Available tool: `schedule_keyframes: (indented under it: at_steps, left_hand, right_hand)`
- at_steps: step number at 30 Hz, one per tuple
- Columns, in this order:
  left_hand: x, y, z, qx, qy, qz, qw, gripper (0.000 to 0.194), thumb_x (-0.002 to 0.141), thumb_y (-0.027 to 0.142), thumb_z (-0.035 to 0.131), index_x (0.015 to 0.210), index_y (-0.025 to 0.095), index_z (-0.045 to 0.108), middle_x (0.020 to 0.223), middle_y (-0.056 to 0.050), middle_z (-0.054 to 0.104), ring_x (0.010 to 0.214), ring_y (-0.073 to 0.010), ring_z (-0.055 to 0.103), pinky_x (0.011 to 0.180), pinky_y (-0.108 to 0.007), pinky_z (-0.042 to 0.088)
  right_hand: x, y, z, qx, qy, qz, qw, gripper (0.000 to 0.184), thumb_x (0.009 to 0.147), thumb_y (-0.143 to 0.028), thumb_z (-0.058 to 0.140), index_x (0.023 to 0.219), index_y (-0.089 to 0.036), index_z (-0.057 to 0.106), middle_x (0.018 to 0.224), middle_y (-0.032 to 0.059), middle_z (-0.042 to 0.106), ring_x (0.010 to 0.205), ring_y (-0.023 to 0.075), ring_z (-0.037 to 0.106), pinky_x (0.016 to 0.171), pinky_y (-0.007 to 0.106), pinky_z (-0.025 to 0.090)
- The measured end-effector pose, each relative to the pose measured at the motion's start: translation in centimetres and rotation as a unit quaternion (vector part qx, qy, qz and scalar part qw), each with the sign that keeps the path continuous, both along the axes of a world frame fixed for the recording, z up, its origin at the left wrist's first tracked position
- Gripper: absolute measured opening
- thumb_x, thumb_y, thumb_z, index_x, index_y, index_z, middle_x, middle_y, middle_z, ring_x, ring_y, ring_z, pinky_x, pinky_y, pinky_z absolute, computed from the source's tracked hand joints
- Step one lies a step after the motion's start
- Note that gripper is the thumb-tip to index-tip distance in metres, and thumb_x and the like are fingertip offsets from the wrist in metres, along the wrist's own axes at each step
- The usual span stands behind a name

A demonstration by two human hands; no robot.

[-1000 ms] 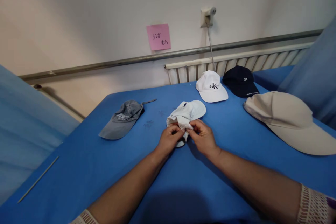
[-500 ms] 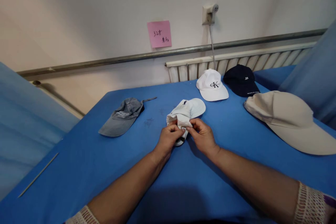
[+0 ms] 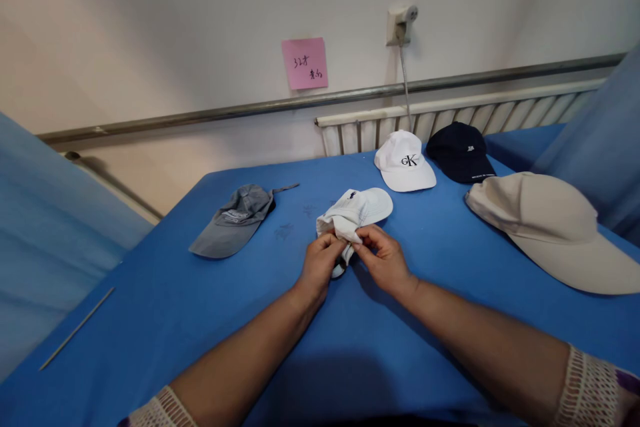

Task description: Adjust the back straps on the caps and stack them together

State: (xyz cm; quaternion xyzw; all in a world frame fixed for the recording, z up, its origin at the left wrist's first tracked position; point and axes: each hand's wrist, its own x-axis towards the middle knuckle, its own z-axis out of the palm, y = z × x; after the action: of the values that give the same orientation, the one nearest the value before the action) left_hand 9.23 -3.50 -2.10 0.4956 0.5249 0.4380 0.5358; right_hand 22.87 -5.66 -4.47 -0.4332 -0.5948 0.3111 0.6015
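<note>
The pale cap (image 3: pixel 349 208) is located near the middle of the blue-covered surface (image 3: pixel 210 333), directly beyond and between the two hands. Its brim is directed away to the right, a small dark emblem is visible on its crown, and its strap end is turned toward the wearer of the camera. The left-hand edge of the cap's opening is gripped by the left hand (image 3: pixel 321 260), in which thumb and forefinger are brought together on the fabric beside the strap. The opposite side of the same fabric is pinched between thumb and forefinger of the right hand (image 3: pixel 384 255). The fingertips of the two hands are held close together, and the fabric is gathered between them. Both forearms are extended from the lower corners and converged on the cap, with openwork cuffs seen at the frame's lower edge.

To the left of the cap, a grey cap (image 3: pixel 231 221) is laid with its brim toward the lower left and its strap extended to the right. Beyond the cap to the right, a white cap (image 3: pixel 405 161) with dark lettering is placed just beside a navy cap (image 3: pixel 461 153); nearer, a large beige cap (image 3: pixel 550 227) is shown. A thin stick (image 3: pixel 77 328) is situated at the far left.
</note>
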Motion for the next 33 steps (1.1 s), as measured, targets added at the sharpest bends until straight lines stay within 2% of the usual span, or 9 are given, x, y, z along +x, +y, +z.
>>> schedule_keyframes:
  at_steps: [4,8,15,18,20,24,27,30,33]
  left_hand:
    - [-0.7,0.0,0.2,0.026,-0.016,-0.062,0.998,0.033,0.069,0.043,0.067,0.060,0.016,0.051,0.055,0.004,0.049,0.049,-0.0081,0.042,0.048,-0.021,0.032]
    - [-1.4,0.3,0.6,-0.004,-0.028,-0.130,0.991,0.027,0.069,0.040,0.070,0.071,0.016,0.057,0.062,0.001,0.058,0.052,-0.0093,0.048,0.050,-0.021,0.035]
    - [-0.9,0.5,0.0,0.040,0.001,-0.073,0.997,0.034,0.065,0.041,0.076,0.063,0.015,0.056,0.076,-0.004,0.066,0.055,-0.0091,0.054,0.052,-0.022,0.039]
    - [-0.8,0.5,-0.2,0.066,0.024,-0.058,0.996,0.031,0.071,0.042,0.073,0.073,0.016,0.056,0.069,-0.001,0.064,0.058,-0.0116,0.057,0.056,-0.024,0.043]
    - [-0.9,0.4,-0.1,0.109,0.050,-0.077,0.990,0.033,0.072,0.040,0.072,0.090,0.017,0.057,0.082,-0.004,0.067,0.073,-0.0157,0.063,0.067,-0.028,0.048]
    - [-1.3,-0.1,0.2,0.222,0.177,-0.103,0.953,0.055,0.068,0.032,0.078,0.115,0.019,0.051,0.111,-0.010,0.065,0.101,-0.0227,0.062,0.087,-0.036,0.048]
    - [-1.5,-0.5,0.3,0.288,0.278,-0.076,0.913,0.044,0.075,0.027,0.071,0.114,0.019,0.052,0.107,-0.008,0.065,0.097,-0.0223,0.063,0.087,-0.038,0.048]
    - [-2.0,-0.4,0.3,0.357,0.347,-0.043,0.866,0.027,0.080,0.022,0.063,0.106,0.019,0.055,0.098,-0.006,0.067,0.091,-0.0207,0.063,0.086,-0.038,0.047]
    - [-2.5,0.1,0.5,0.419,0.385,-0.054,0.820,0.022,0.081,0.016,0.059,0.103,0.019,0.058,0.097,-0.005,0.067,0.092,-0.0201,0.062,0.087,-0.037,0.046]
  right_hand:
    - [0.2,0.2,-0.3,-0.018,0.029,-0.009,0.999,0.012,0.082,-0.023,0.058,0.091,-0.022,0.066,0.083,0.0016,0.061,0.072,0.0149,0.055,0.067,0.027,0.045]
    - [0.2,0.6,-0.9,-0.049,0.071,-0.012,0.996,0.011,0.079,-0.026,0.063,0.089,-0.022,0.066,0.081,0.0010,0.062,0.071,0.0145,0.056,0.066,0.027,0.045]
    - [0.0,0.7,-1.2,-0.097,0.152,0.027,0.983,0.015,0.075,-0.029,0.068,0.088,-0.021,0.066,0.078,0.0000,0.066,0.069,0.0137,0.057,0.068,0.028,0.046]
    - [-0.2,0.5,-0.6,-0.117,0.219,0.048,0.967,0.019,0.073,-0.031,0.071,0.087,-0.021,0.065,0.078,-0.0007,0.066,0.068,0.0129,0.057,0.067,0.027,0.045]
    - [-0.2,0.4,-0.2,-0.131,0.265,0.061,0.953,0.020,0.071,-0.032,0.073,0.086,-0.021,0.064,0.078,-0.0012,0.066,0.068,0.0122,0.056,0.066,0.027,0.045]
    - [-0.2,0.4,0.4,-0.141,0.300,0.070,0.941,0.023,0.070,-0.033,0.074,0.084,-0.019,0.063,0.076,-0.0016,0.065,0.066,0.0108,0.056,0.066,0.026,0.045]
    - [-0.2,0.3,0.6,-0.161,0.325,0.056,0.930,0.030,0.065,-0.034,0.079,0.084,-0.019,0.062,0.075,-0.0021,0.064,0.063,0.0096,0.055,0.063,0.025,0.045]
    - [-0.2,0.0,0.7,-0.244,0.363,0.020,0.899,0.036,0.059,-0.036,0.084,0.078,-0.019,0.059,0.071,-0.0027,0.062,0.060,0.0103,0.057,0.058,0.024,0.045]
    - [-0.1,-0.6,1.0,-0.331,0.365,0.070,0.867,0.035,0.063,-0.042,0.081,0.071,-0.017,0.058,0.065,-0.0006,0.061,0.056,0.0111,0.057,0.053,0.024,0.044]
